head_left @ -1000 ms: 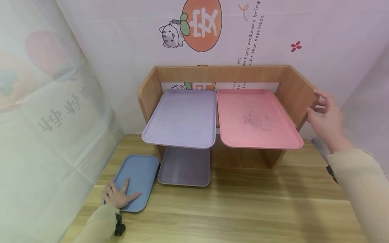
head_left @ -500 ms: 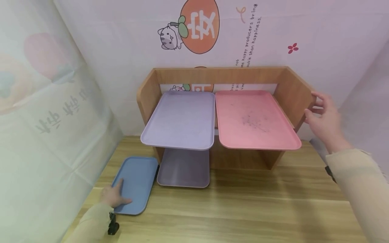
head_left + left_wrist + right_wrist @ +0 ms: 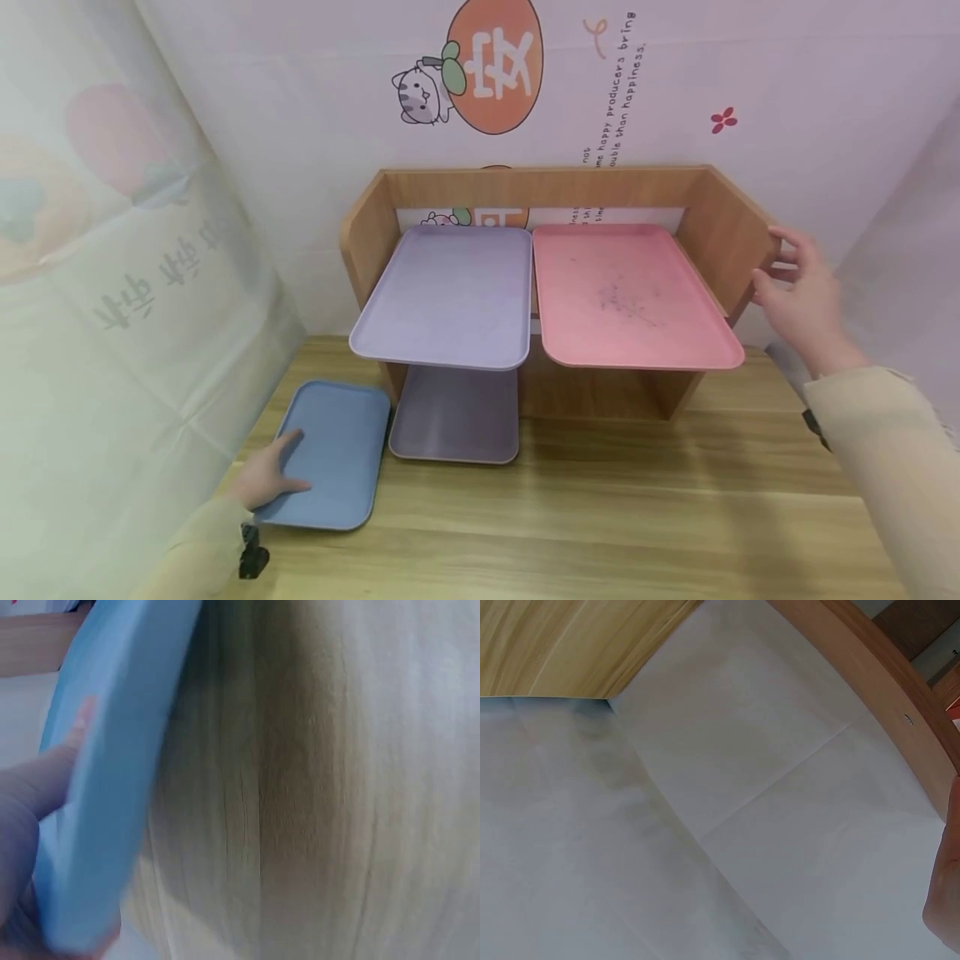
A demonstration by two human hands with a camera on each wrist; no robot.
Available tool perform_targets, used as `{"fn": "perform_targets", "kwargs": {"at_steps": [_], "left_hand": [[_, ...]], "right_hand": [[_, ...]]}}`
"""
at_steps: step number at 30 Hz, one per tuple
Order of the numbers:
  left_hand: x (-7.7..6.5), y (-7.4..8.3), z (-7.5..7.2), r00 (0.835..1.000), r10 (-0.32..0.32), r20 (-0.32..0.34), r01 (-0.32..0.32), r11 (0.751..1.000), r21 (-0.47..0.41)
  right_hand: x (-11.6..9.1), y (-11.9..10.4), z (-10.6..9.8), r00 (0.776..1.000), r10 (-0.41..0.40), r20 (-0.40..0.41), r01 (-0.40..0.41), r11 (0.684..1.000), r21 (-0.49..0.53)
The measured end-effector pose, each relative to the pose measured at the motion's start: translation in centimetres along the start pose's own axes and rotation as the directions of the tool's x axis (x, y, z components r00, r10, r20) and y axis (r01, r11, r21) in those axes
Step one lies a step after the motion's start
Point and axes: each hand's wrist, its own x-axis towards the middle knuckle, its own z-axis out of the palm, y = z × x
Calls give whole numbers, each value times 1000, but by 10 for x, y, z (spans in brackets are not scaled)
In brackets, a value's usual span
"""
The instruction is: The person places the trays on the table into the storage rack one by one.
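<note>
At the lower left, my left hand (image 3: 258,479) grips the left edge of a blue tray (image 3: 341,450). In the left wrist view the blue tray (image 3: 112,780) tilts over the wooden table, with the thumb on its face and part of the hand under its edge. My right hand (image 3: 806,304) holds the right side panel of a wooden desktop shelf (image 3: 735,242). From the right wrist, only a bit of the right hand (image 3: 943,885) shows against the panel's edge (image 3: 900,712).
A lavender tray (image 3: 450,296) and a pink tray (image 3: 630,292) lie side by side on the upper shelf, jutting forward. Below, a dark purple tray (image 3: 457,417) sticks out of the lower left compartment. Printed cloth (image 3: 315,117) hangs around the wooden table (image 3: 600,517).
My left hand has slid from lying spread on the blue tray to its left edge, now gripping there, and the tray has shifted slightly. The right hand stays on the shelf panel.
</note>
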Motion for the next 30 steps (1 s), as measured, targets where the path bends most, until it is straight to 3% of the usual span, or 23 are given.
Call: {"fn": "perform_targets", "kwargs": {"at_steps": [2,9,16,20,27,30], "left_hand": [[-3,-3,-1,1000,16,-5,-16,999,-34],[-17,-6,-12,996,-58,-64,50,992,-116],[-29,-4,-25,984,-176,-15,168,958,-234],[-32,-1,-30,978,-207,-16,195,945,-263],[-41,21,-37,976,-216,26,215,946,-242],[-45,34,-34,978,-198,59,207,937,-282]], "right_hand": [[0,0,0,1000,4,1,-4,1000,-5],[1,0,0,1000,4,2,-4,1000,0],[1,1,0,1000,-7,-8,7,1000,7],[1,2,1,1000,-12,-17,12,1000,9],[1,1,1,1000,-11,-10,11,1000,8],[1,0,1,1000,-14,-8,14,1000,6]]}}
